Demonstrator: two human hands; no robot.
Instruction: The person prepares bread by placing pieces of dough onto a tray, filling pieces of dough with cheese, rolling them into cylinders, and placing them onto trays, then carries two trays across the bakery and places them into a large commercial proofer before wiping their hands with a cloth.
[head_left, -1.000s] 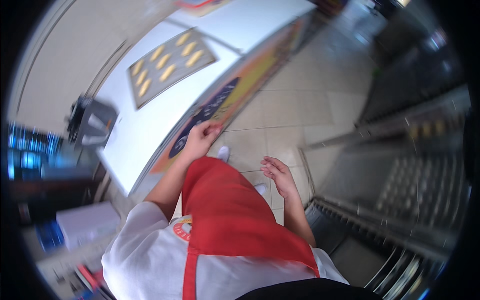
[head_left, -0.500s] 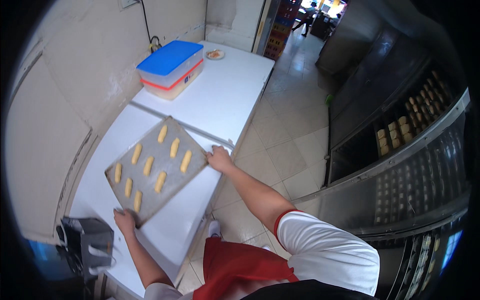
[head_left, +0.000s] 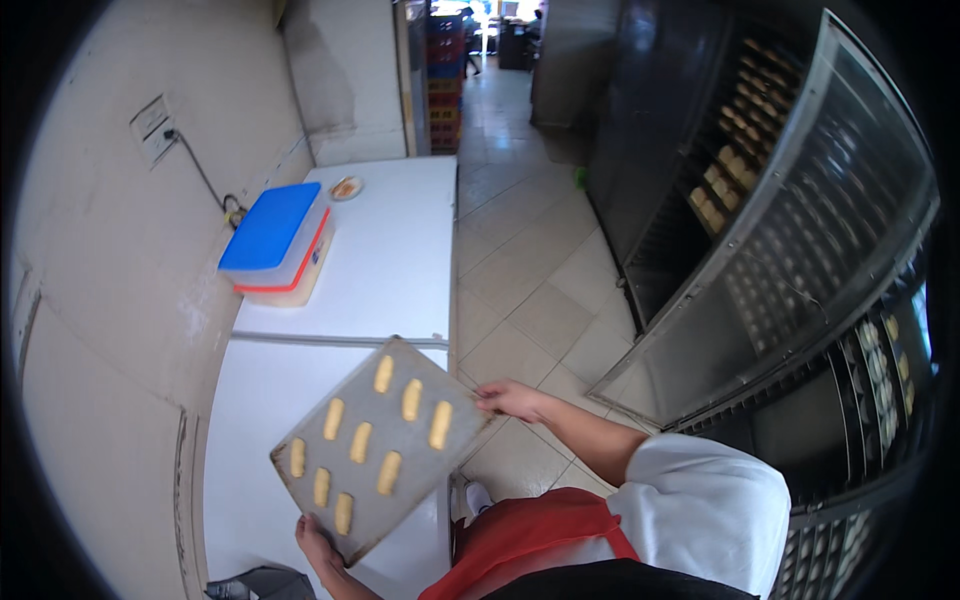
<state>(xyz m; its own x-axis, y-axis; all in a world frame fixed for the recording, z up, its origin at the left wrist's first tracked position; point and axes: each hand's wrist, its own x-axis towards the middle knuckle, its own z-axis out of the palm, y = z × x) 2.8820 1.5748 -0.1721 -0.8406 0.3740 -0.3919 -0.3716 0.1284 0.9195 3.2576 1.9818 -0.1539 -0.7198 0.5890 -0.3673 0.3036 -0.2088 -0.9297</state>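
Note:
A grey metal baking tray (head_left: 385, 515) carries several finger-shaped pieces of pale yellow dough (head_left: 361, 442), spaced apart in slanting rows. My right hand (head_left: 512, 398) grips the tray by its right corner, out past the table's edge. Lower down, my left hand (head_left: 316, 543) has hold of the near-left edge, its fingers partly under the rim. The tray is over the white table (head_left: 250, 400), turned at an angle; whether it touches the top I cannot tell.
Stacked plastic boxes with a blue lid (head_left: 272, 230) stand by the wall, near a small plate (head_left: 346, 188). To the right, a tall cabinet holds trays of buns (head_left: 725, 185), its see-through door (head_left: 770, 260) swung open. A dark bag (head_left: 262, 583) lies at the table's near end.
My view has turned right. Both hands have brought the tray closer to me and rightward, so its right corner now reaches beyond the table's edge.

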